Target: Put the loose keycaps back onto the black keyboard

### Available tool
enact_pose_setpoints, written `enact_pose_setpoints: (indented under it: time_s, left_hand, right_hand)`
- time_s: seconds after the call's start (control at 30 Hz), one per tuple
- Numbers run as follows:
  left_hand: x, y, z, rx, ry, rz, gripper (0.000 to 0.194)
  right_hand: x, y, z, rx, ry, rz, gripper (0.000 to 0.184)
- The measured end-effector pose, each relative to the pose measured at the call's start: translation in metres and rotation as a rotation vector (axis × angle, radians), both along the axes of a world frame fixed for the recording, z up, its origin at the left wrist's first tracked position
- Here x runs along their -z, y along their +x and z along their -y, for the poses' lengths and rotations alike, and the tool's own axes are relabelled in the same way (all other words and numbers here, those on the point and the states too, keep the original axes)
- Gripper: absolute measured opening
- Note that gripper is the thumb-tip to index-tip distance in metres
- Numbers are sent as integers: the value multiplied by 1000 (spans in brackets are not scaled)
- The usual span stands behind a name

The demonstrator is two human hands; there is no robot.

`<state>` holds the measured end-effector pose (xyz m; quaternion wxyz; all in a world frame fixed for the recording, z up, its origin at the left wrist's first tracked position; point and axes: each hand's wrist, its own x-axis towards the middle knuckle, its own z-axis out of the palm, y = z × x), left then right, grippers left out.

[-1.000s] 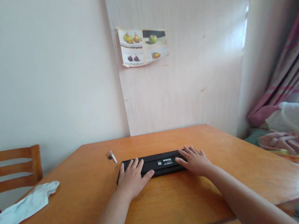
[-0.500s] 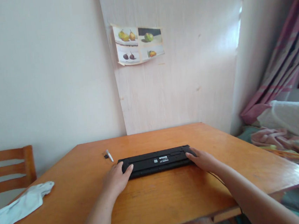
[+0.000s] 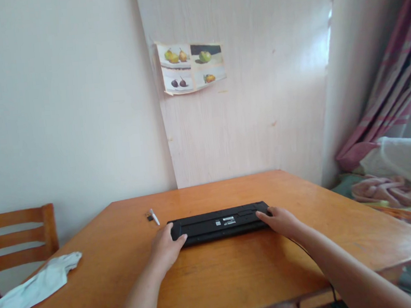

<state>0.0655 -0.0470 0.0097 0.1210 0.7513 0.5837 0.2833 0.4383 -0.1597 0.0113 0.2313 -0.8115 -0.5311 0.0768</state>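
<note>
A black keyboard (image 3: 219,223) lies face down on the orange wooden table (image 3: 239,276), its label side up. My left hand (image 3: 166,247) grips the keyboard's left end, thumb on top and fingers curled round the edge. At the right end my right hand (image 3: 280,220) holds it the same way. A dark cable runs from under my right forearm toward the table's front edge.
A small white pen-like item (image 3: 154,217) lies just behind the keyboard's left end. A crumpled white cloth (image 3: 33,289) rests at the table's left. A wooden chair (image 3: 17,235) stands at left; bedding (image 3: 393,179) is piled at right. A fruit picture (image 3: 191,65) hangs on the wall.
My hands slid from lying flat on top of the keyboard outward to its two ends and closed on them. The view shifted slightly.
</note>
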Motion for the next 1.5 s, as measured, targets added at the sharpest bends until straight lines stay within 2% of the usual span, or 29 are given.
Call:
enact_pose_setpoints:
  time_s: [0.17,0.27,0.4,0.57,0.7,0.8,0.9,0.97,1.07,1.2,1.5]
  left_hand:
    - [-3,2,-2,-16,55,-36,64]
    - [1,2,-1,-15,17,-45,61]
    - [8,2,1,-12,57,-26,61]
    - [7,2,4,-11,23,16,59]
    - [-9,-2,9,39,-60,179,57]
    - [-32,-8,16,105,-135,325,64]
    - [-55,-14,23,176,-159,396,68]
    - [-65,-18,27,210,-146,410,67]
    - [-70,-21,29,234,-111,429,64]
    - [-68,-24,28,253,-76,465,56]
    - [-77,-24,21,222,-11,467,56]
  right_hand:
    - [-3,-2,5,-15,80,-34,60]
    - [-5,-5,6,-11,51,-52,58]
    - [-6,-6,5,-19,76,-63,62]
    - [-4,-10,5,1,65,-114,52]
    - [-14,-7,12,-40,101,-262,49]
    - [-29,2,17,-87,136,-374,42]
    - [-44,14,17,-58,168,-416,30]
    - [-50,22,17,-36,194,-428,25]
    - [-57,31,17,-32,205,-440,21]
    - [-63,35,16,-25,206,-464,19]
    - [-85,34,11,36,247,-484,17]
